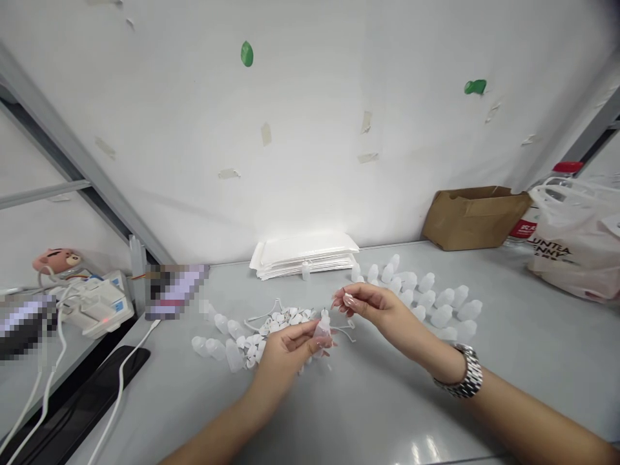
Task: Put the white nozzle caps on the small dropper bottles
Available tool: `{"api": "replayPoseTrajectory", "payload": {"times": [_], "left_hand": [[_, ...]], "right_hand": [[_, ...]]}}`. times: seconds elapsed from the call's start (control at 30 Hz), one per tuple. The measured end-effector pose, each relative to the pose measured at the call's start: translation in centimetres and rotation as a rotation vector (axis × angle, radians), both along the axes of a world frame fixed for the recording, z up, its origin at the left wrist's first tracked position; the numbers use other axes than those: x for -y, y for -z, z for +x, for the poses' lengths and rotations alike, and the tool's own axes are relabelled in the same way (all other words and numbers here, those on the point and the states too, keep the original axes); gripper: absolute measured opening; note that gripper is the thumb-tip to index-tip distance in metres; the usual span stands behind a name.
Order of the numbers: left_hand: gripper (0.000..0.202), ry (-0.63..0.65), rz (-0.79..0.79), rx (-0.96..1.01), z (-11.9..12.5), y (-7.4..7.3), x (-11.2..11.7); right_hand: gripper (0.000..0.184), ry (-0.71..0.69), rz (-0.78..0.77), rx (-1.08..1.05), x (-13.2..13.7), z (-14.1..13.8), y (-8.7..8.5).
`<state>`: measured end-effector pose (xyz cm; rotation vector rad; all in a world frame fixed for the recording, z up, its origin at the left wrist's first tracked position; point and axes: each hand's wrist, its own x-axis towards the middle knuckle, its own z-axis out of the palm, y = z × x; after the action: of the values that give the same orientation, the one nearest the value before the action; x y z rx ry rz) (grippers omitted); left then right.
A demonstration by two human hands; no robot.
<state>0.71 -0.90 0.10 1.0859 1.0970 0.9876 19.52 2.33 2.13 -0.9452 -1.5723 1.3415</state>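
My left hand (290, 349) is closed around a small translucent squeeze bottle (323, 329), held upright with its narrow tip on top. Just right of that tip, my right hand (371, 303) has its thumb and fingertips pinched together; what they hold, if anything, is too small to name. Under and behind my left hand lies a pile of small white caps (290, 316). Several similar bottles (235, 355) lie left of the pile. Beyond my right hand, more bottles (442, 315) stand or lie in loose rows. One capped bottle (305, 270) stands alone farther back.
White padded envelopes (305, 252) are stacked against the back wall. A brown cardboard box (477, 216) and a plastic bag (576, 239) stand at the right. On the left are a phone (179, 290), a power strip (104, 303) and a white cable (121, 381).
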Motion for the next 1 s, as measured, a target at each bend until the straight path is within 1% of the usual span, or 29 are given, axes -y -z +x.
{"api": "replayPoseTrajectory", "payload": {"times": [0.13, 0.27, 0.4, 0.5, 0.57, 0.63, 0.7, 0.77, 0.87, 0.93, 1.0], "left_hand": [[0.028, 0.07, 0.003, 0.058, 0.1, 0.5, 0.3], [0.023, 0.138, 0.029, 0.079, 0.0, 0.6, 0.4], [0.021, 0.134, 0.012, 0.075, -0.1, 0.3, 0.4], [0.022, 0.135, 0.004, 0.077, -0.1, 0.1, 0.3], [0.022, 0.14, -0.001, 0.082, 0.0, 0.1, 0.3], [0.021, 0.149, -0.004, 0.08, 0.0, 0.0, 0.3], [0.019, 0.169, -0.002, 0.075, 0.0, -0.1, 0.4], [0.017, 0.209, 0.004, 0.078, -0.1, -0.3, 0.5], [0.018, 0.271, 0.019, 0.098, -0.1, -0.4, 0.6], [0.019, 0.263, 0.022, 0.092, 0.0, -0.2, 0.7], [0.019, 0.209, 0.015, 0.066, 0.0, 0.1, 0.8]], "right_hand": [[0.014, -0.076, -0.04, -0.183, 0.9, -1.1, 0.5], [0.015, -0.15, -0.116, -0.194, 1.3, -1.7, 1.0], [0.013, -0.156, -0.109, -0.201, 1.3, -1.8, 1.4], [0.013, -0.172, -0.075, -0.171, 1.3, -1.7, 1.7], [0.012, -0.156, -0.032, -0.142, 1.2, -1.7, 1.9], [0.012, -0.129, 0.037, -0.095, 1.0, -1.4, 1.9], [0.011, -0.134, 0.087, -0.02, 0.7, -1.0, 1.6], [0.012, -0.195, 0.085, 0.035, 0.5, -0.6, 1.0], [0.012, -0.301, 0.04, 0.022, 0.4, -0.3, 0.4], [0.013, -0.273, 0.036, 0.042, 0.6, -0.4, 0.4], [0.018, -0.156, 0.068, 0.126, 0.9, -0.8, 0.7]]}}
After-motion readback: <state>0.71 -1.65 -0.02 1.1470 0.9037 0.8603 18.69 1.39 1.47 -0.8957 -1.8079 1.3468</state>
